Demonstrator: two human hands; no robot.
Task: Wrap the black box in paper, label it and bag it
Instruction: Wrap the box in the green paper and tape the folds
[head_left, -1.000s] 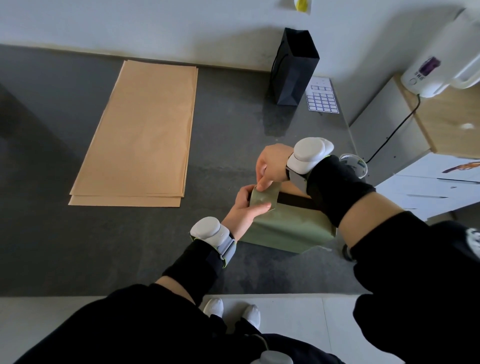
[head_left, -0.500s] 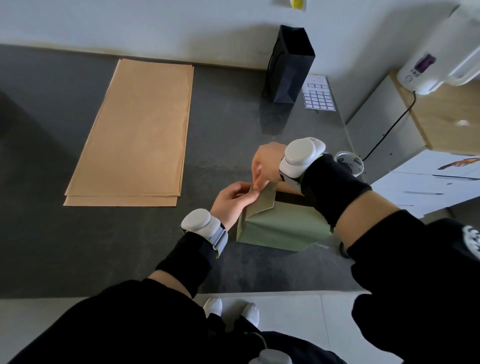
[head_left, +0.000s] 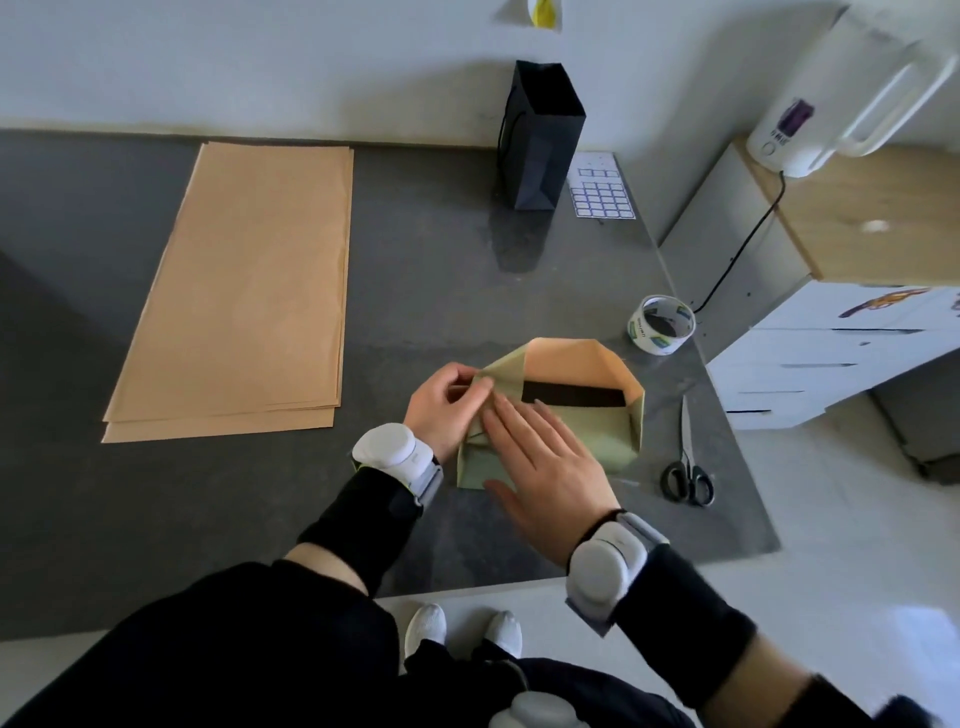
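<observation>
Green wrapping paper, tan on its inner side, is half closed around the black box. The box sits near the right edge of the dark grey table, just in front of the person. Only 1 dark strip of it shows, between the near panel folded over its top and the far flap standing up behind it. The right hand lies flat on that near panel, palm down, fingers straight and slightly spread; I take it this pins the paper so it cannot spring open while the end is worked. The left hand is at the left end of the parcel, thumb and fingertips pinching a triangular fold of the paper, apparently creasing the corner in against the box. Both forearms come in from the near edge, each wearing a white wrist device. The tape roll stands just beyond the parcel to the right, and the scissors lie to its right, both within easy reach, likely for sealing. The black paper bag stands upright at the far edge with the label sheet flat beside it, ready, I would guess, for labelling and bagging. A stack of kraft paper lies well apart on the left.
</observation>
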